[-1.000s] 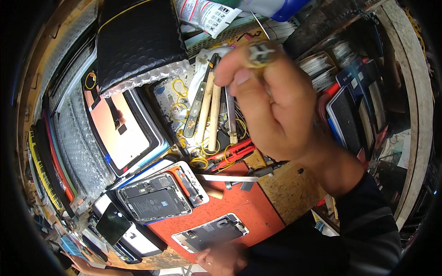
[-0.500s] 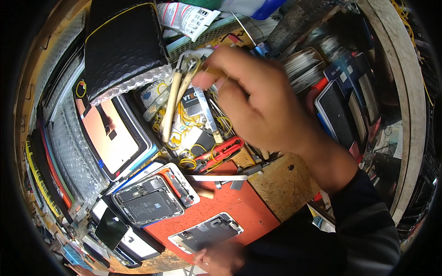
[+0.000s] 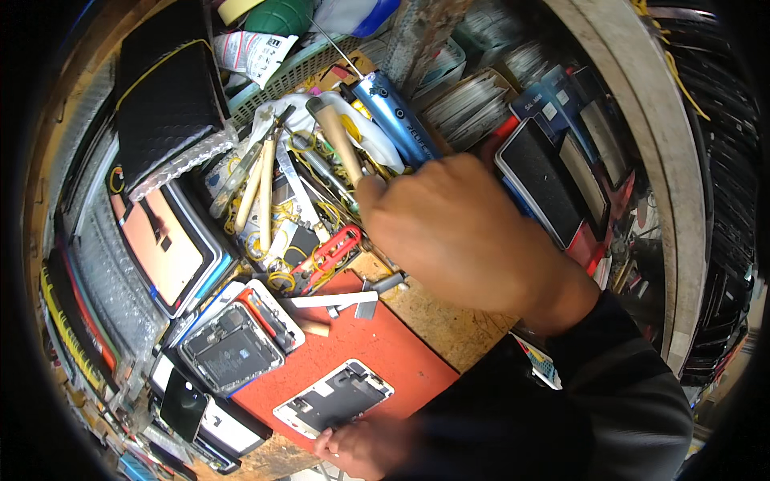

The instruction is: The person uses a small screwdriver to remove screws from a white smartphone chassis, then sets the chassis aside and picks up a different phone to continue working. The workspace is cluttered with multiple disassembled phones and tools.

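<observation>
Right hand (image 3: pixel 461 232): hovering curled by handle (image 3: pixel 338 143), hold hidden
Left hand (image 3: pixel 362 446): likewise resting by panel (image 3: pixel 333 405)
Tools (image 3: pixel 266 199): seemingly choosing, next needing grip

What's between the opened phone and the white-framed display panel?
Bare red mat separates the opened phone from the display panel, in the head view.

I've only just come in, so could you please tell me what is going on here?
The person's left hand is at the edge of a white-framed phone panel on a red mat. The right hand is beside a wooden handle; whether it grips anything is hidden. An opened phone lies farther left.
</observation>
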Motion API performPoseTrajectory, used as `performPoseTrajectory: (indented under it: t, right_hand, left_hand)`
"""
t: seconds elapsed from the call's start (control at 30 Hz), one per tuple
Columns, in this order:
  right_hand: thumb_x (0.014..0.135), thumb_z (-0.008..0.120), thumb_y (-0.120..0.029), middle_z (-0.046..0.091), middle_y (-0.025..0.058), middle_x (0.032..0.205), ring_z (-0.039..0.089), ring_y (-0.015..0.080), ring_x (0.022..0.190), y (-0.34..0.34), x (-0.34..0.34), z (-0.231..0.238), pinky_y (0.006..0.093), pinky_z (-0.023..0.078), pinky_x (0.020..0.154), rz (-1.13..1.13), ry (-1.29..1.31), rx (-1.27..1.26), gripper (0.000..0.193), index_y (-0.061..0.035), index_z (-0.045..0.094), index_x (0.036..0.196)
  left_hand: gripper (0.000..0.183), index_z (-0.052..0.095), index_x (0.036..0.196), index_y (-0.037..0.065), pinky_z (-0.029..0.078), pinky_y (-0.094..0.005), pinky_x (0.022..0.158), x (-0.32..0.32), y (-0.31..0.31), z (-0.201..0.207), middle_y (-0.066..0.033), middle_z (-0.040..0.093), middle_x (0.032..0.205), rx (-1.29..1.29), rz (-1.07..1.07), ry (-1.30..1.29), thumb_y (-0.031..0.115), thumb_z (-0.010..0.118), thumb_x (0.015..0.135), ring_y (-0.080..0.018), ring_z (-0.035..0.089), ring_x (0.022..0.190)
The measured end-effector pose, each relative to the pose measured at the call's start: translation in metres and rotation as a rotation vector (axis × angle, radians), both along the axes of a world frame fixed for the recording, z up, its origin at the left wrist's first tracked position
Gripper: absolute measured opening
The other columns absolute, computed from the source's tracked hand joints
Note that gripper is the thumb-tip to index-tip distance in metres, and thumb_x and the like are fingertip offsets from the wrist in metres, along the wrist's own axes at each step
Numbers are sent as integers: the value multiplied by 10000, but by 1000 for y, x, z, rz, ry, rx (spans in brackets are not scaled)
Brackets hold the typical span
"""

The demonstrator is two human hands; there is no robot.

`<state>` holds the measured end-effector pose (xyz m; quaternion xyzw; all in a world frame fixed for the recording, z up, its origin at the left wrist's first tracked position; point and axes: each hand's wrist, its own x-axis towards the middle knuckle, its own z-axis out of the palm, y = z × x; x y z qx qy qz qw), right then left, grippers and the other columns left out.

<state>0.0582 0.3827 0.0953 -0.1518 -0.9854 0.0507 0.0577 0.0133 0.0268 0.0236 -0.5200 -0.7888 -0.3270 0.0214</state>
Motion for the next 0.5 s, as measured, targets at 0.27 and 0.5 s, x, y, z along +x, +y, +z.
performPoseTrajectory:
  t: [0.27, 0.5]
  right_hand:
    - [947, 647, 6, 735, 172, 944, 732, 214, 798, 51, -26, -26, 330, 557, 666, -101, 782, -387, 153, 28, 684, 1094]
    - [936, 693, 26, 697, 117, 959, 714, 172, 837, 51, -25, -17, 300, 571, 716, -67, 954, -381, 179, 19, 724, 1112]
  left_hand:
    - [175, 585, 852, 98, 439, -466, 995, 9, 2, -16, -34, 658, 800, 133, 154, 44, -54, 555, 772, -190, 640, 718]
    - [137, 586, 845, 31, 424, -465, 1012, 11, 18, -12, -76, 645, 764, 186, 183, 101, -86, 533, 799, -217, 608, 708]
